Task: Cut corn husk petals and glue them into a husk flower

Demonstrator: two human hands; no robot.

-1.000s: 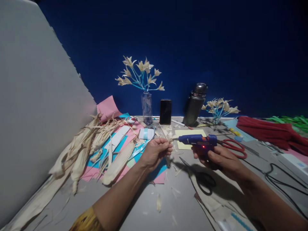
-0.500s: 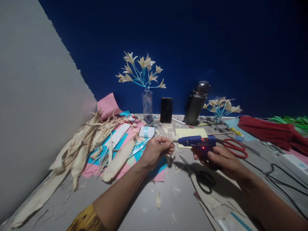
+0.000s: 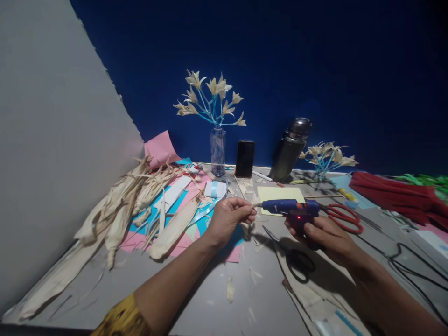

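My right hand (image 3: 331, 235) is wrapped round the grip of a blue hot glue gun (image 3: 289, 206) with a red light lit on its side. The gun's nozzle points left, at the fingertips of my left hand (image 3: 229, 220). Those fingers pinch a small pale piece of corn husk (image 3: 256, 204), mostly hidden by the fingers; whether the nozzle touches it I cannot tell. Below the gun lies a pair of black-handled scissors (image 3: 300, 265). Red-handled scissors (image 3: 346, 219) rest just behind my right hand.
Dried corn husks (image 3: 117, 224) spread over coloured paper at left. A glass vase (image 3: 218, 151) of husk flowers, a phone (image 3: 245, 158) and a leaning flask (image 3: 290, 149) stand along the blue wall. A black cord (image 3: 395, 259) and red cloth (image 3: 388, 193) lie at right.
The view has shifted slightly, so most things sit a little further right. Both hands keep their holds, with the glue gun's nozzle still close to the left fingertips.
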